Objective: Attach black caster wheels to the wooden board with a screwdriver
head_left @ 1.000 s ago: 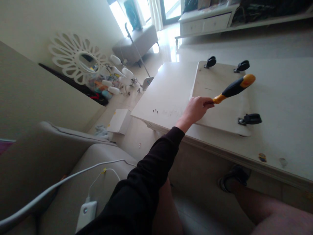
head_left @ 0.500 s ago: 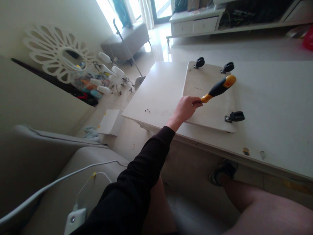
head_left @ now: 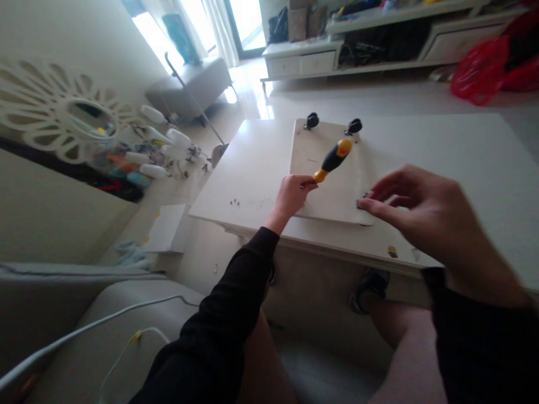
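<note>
My left hand is closed around the metal end of a screwdriver, just below its black and yellow handle. The handle points up and away to the right. Under it lies a pale board with rounded corners. Two black caster wheels stand upright at its far corners. At the near right corner, the thumb and fingertips of my right hand close on another caster, mostly hidden behind them; only part of its mounting plate shows.
The board rests on a white table. Several small screws lie left of it, and a sticker marks the near edge. A white box is on the floor. Red plastic bags are by the cabinet.
My right hand has come in from the right and reached the near right caster. My left hand still holds the screwdriver over the board. The view has shifted to the right.
</note>
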{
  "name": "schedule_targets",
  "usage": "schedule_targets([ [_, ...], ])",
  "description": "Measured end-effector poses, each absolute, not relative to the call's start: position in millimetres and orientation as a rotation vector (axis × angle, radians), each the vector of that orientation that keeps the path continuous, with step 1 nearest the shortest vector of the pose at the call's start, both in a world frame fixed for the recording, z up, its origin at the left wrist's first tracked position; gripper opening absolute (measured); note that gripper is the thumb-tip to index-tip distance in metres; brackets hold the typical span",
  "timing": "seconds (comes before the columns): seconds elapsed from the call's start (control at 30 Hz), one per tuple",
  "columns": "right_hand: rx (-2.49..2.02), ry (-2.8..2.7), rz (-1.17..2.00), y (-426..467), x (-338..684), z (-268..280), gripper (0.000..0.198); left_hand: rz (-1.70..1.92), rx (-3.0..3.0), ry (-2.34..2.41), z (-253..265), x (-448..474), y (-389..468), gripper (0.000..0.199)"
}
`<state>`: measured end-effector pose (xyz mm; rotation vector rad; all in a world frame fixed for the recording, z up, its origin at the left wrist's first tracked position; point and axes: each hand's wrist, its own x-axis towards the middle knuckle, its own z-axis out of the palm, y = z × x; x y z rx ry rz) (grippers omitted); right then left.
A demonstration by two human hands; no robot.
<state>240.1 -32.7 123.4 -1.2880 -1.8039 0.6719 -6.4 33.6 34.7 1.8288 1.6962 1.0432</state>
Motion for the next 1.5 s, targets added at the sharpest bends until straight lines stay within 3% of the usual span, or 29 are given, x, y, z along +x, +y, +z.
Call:
schedule_targets([
  [0.23,-1.072,-1.307,1.018,24,188,62,0.059,1.073,1.769,1.743,33,-12,33,0.011],
  [0.5,-0.859,-1.330,1.032,30,168,60,0.040,1.134,1.826,1.735,31,-17,34,0.012],
  [0.93,-0.904,-1.302,0.899,40,146,60,0.031,1.156,1.811,1.789,30,-17,34,0.010],
  [1.13,-0.722,-1.334,1.015,46,141,60,0.027,1.085,1.879,1.672,34,-23,38,0.014],
  [1.37,-0.754,-1.283,0.999,46,135,54,0.047,1.099,1.834,1.739,37,-21,41,0.008],
  [1.5,-0.790,-1.307,1.025,52,131,46,0.045,1.109,1.829,1.730,37,-20,42,0.003],
])
